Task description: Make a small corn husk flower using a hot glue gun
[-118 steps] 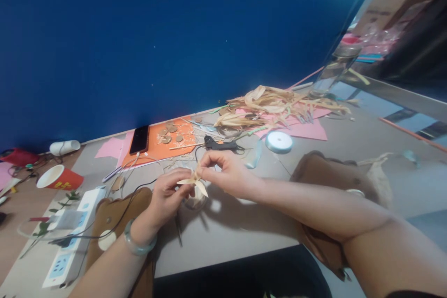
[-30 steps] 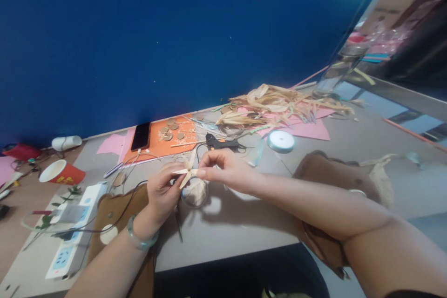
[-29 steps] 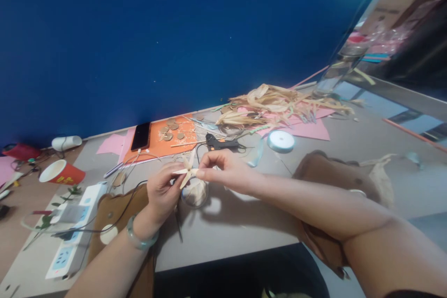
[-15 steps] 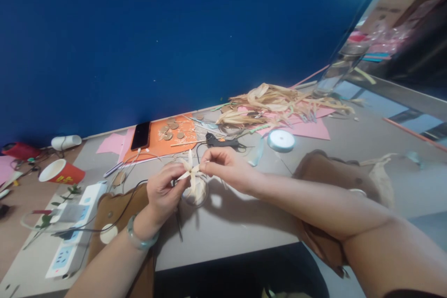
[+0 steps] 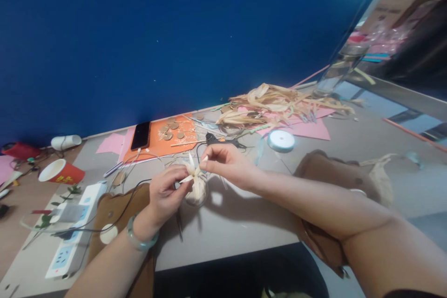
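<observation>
My left hand [image 5: 166, 192], with a pale green bangle at the wrist, is closed round a small flower-like piece made of pale straw strips [image 5: 193, 175]. It holds the piece just above the grey table [image 5: 237, 223]. My right hand [image 5: 226, 165] pinches one of the strip ends at the piece's right side, fingers pressed together. A round clear dish [image 5: 197, 192] with straw bits sits on the table directly under the piece.
A black glue gun [image 5: 223, 141], a white ribbon roll [image 5: 281, 140], a straw pile [image 5: 275, 104] on pink paper, an orange sheet [image 5: 164, 142] with brown discs, a black phone [image 5: 140, 135], a red paper cup [image 5: 61, 172], a white power strip [image 5: 75, 226], brown felt pieces [image 5: 328, 181].
My hands turned the straw piece; my right hand shifted slightly up and left, pinching a strip. Both hands stayed over the dish.
</observation>
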Tool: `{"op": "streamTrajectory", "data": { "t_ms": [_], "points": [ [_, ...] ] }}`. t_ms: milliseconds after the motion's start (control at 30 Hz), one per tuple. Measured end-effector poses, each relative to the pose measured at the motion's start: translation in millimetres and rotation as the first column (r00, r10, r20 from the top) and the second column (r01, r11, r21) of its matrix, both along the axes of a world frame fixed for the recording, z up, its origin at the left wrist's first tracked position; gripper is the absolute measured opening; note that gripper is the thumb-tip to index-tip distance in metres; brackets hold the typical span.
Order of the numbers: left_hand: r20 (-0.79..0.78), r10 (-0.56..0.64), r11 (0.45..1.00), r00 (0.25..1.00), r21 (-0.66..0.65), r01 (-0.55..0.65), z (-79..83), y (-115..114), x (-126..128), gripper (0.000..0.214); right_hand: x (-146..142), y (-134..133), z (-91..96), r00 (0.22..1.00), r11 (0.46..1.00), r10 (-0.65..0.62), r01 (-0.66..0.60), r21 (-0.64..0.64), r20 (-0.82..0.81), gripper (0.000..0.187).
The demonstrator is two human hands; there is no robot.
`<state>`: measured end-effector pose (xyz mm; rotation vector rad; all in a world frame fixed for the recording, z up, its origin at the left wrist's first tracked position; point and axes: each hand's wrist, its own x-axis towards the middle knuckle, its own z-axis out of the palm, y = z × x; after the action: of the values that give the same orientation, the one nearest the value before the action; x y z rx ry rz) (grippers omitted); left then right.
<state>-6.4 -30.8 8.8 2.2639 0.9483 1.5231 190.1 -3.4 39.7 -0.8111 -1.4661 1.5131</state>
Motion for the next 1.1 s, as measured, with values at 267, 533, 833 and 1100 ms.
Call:
{"op": "streamTrajectory", "data": {
  "t_ms": [267,533,833,1100],
  "points": [
    [0.035,0.065,0.992,0.997,-0.107,-0.061,-2.1,0.7,1.8,0.008,-4.6,-3.3,0.9,0.992,0.993,0.012,-0.026,-0.118,-0.126,0.031],
    [0.064,0.042,0.990,0.997,-0.136,-0.033,-3.6,0.1,1.2,0.005,-2.3,-6.2,-3.2,0.981,0.977,0.191,-0.187,-0.101,0.035,0.030],
    [0.119,0.037,0.973,0.992,-0.232,-0.008,-6.2,1.4,3.0,0.001,-0.4,-7.3,-2.3,0.971,0.973,0.227,-0.221,-0.072,0.076,0.022],
    [0.220,-0.022,0.902,0.975,-0.417,0.115,-0.2,0.8,4.6,0.006,0.7,-3.5,3.5,0.969,0.982,0.188,-0.187,-0.025,0.158,0.017]
  ]
}}
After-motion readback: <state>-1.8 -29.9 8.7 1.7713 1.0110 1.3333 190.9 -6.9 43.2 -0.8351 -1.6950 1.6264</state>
